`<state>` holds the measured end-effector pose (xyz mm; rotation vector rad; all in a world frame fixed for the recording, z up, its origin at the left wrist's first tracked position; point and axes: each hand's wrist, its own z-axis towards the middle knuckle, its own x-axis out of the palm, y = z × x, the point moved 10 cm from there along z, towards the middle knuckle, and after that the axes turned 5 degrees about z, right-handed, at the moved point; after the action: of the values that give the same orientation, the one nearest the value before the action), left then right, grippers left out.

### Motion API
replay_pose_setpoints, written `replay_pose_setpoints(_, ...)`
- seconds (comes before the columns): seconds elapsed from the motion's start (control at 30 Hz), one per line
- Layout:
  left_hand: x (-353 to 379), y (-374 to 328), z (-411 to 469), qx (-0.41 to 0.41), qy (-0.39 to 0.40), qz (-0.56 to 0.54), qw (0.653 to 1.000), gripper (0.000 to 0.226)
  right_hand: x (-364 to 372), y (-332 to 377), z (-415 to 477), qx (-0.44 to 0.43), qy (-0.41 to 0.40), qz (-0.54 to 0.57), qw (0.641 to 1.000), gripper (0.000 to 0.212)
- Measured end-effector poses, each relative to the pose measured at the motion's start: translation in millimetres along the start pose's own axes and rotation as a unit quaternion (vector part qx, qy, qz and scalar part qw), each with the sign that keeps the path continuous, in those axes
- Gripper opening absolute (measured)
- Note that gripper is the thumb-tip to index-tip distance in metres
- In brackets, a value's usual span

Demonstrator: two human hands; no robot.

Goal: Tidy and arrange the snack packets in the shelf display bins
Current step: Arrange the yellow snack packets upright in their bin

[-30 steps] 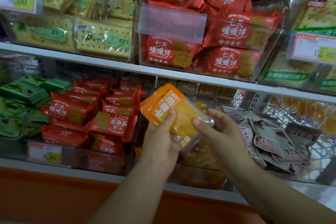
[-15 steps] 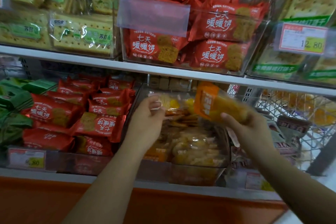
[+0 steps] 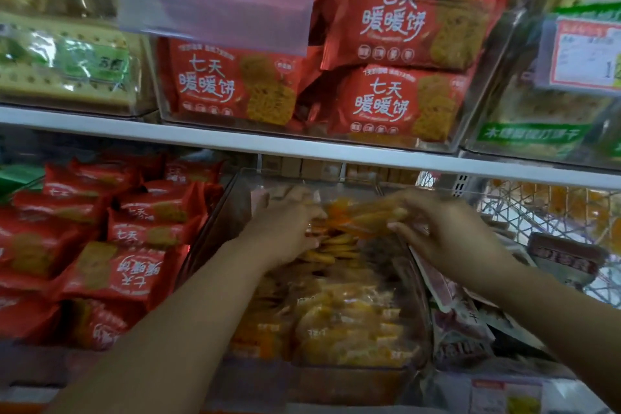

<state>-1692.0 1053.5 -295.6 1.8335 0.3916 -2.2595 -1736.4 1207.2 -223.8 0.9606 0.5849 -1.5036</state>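
Note:
A clear plastic bin (image 3: 420, 282) on the lower shelf holds several orange and yellow snack packets (image 3: 349, 323). My right hand (image 3: 440, 232) grips one orange packet (image 3: 366, 217) and holds it low over the back of the bin. My left hand (image 3: 285, 228) reaches into the same bin from the left, its fingers curled onto the packets at the back; the blur hides whether it grips one.
Red biscuit packets (image 3: 124, 245) fill the bin to the left. Grey-pink packets (image 3: 460, 323) lie in the bin on the right, with a wire basket (image 3: 537, 215) behind. The upper shelf (image 3: 235, 139) carries bins of red packets (image 3: 386, 44) and green-labelled crackers (image 3: 67, 67).
The orange packet passed from both hands to my right hand alone, then moved down into the back of the middle bin. My left hand went into the bin. The camera moved closer.

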Motion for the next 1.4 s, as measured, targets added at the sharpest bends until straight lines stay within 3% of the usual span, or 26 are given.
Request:
replay_pose_setpoints(0.1,18.9,1.8,12.3,0.028,0.066,0.053,0.996,0.059,11.0,1.5,13.3,-0.019,0.042,-0.065,0.997,0.025)
replay_pose_setpoints(0.23,18.9,8.9,19.8,0.041,0.075,0.095,0.992,0.055,30.2,-0.6,31.3,-0.007,0.089,-0.143,0.986,0.031)
replay_pose_setpoints(0.33,17.9,15.8,20.2,0.034,0.073,0.085,0.993,0.049,40.2,-16.3,41.1,0.037,0.121,-0.141,0.982,0.038)
replay_pose_setpoints(0.47,21.5,17.9,20.0,0.025,0.084,0.077,0.993,0.045,24.8,-14.1,46.1,-0.023,0.048,-0.173,0.983,0.036)
replay_pose_setpoints(0.63,22.9,19.7,20.7,0.024,0.055,0.045,0.997,0.048,6.8,-16.4,28.0,0.011,-0.022,-0.097,0.995,0.034)
replay_pose_setpoints(0.87,32.0,18.2,19.4,0.038,0.032,0.057,0.997,0.076,26.9,-2.7,31.4,0.016,0.086,-0.172,0.981,0.046)
replay_pose_setpoints(1.03,36.6,24.6,19.2,0.008,0.064,0.04,0.997,0.067,35.9,-4.0,41.7,0.032,0.111,-0.178,0.977,0.045)
replay_pose_setpoints(1.17,39.1,20.0,16.4,0.019,0.068,0.061,0.996,0.072,36.8,16.9,33.1,-0.059,0.069,-0.223,0.97,0.052)
replay_pose_setpoints(1.23,38.7,19.0,16.1,0.022,0.073,0.048,0.996,0.061,37.0,19.0,26.8,-0.073,0.049,-0.234,0.968,0.049)
replay_pose_setpoints(1.3,36.4,20.1,17.5,0.012,0.077,0.006,0.997,0.039,41.1,14.5,24.0,-0.059,0.064,-0.241,0.967,0.044)
replay_pose_setpoints(1.4,33.7,24.8,20.5,-0.018,0.057,-0.024,0.998,0.039,39.9,9.2,33.6,-0.011,0.07,-0.242,0.968,0.044)
